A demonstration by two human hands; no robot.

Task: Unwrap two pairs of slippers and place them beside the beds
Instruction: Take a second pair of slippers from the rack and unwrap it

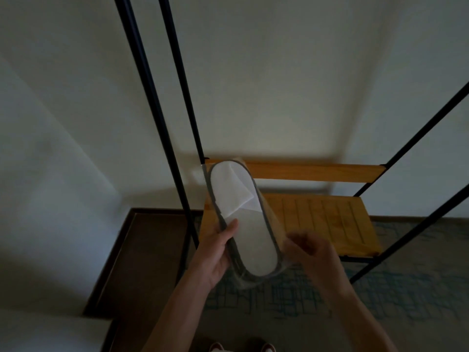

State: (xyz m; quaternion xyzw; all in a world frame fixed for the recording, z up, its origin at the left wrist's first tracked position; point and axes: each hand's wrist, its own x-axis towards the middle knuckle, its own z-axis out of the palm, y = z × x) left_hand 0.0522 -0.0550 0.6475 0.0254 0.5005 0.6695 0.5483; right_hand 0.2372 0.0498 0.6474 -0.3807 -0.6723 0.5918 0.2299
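Note:
A pair of white slippers (241, 219) with grey edging, still in a clear plastic wrapper, is held up in front of me, toe end pointing away. My left hand (218, 252) holds the pack along its left edge, thumb lying across the top face. My right hand (309, 250) is blurred at the pack's lower right edge, fingers curled on the wrapper there. No second pair and no bed are in view.
A black metal rack (162, 138) with a wooden slatted shelf (324, 219) stands against the white wall just behind the pack. Dark skirting runs along the left. Patterned teal carpet (380, 301) lies below, and my shoe tips (241, 348) show at the bottom edge.

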